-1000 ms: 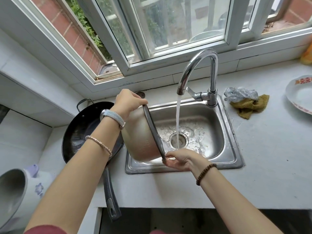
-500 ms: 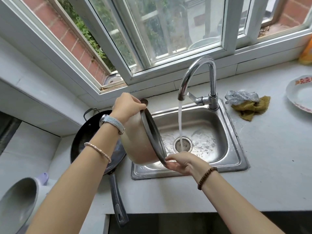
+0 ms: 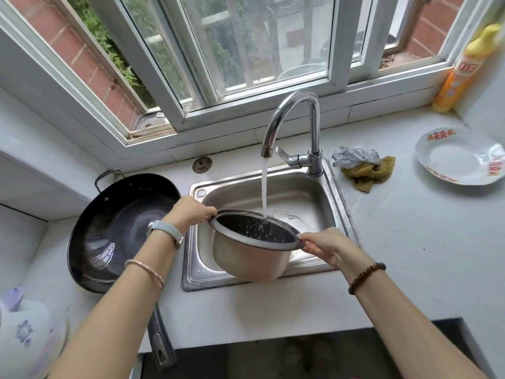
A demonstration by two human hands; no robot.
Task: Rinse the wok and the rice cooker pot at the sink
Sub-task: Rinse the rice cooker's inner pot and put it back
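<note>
We're holding the rice cooker pot (image 3: pixel 250 258) over the sink (image 3: pixel 338 203), left hand (image 3: pixel 188 213) and right hand (image 3: pixel 329 248) each gripping its rim, faucet water (image 3: pixel 264 187) pouring in. The wok (image 3: pixel 117 228) is sitting on the counter (image 3: pixel 410 242) just left.

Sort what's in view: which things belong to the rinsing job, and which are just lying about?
In the job: pot, held at its rim by left hand and right hand under running tap; sink; wok.
Lying about: plate, scourer, cloth, bottle.
</note>
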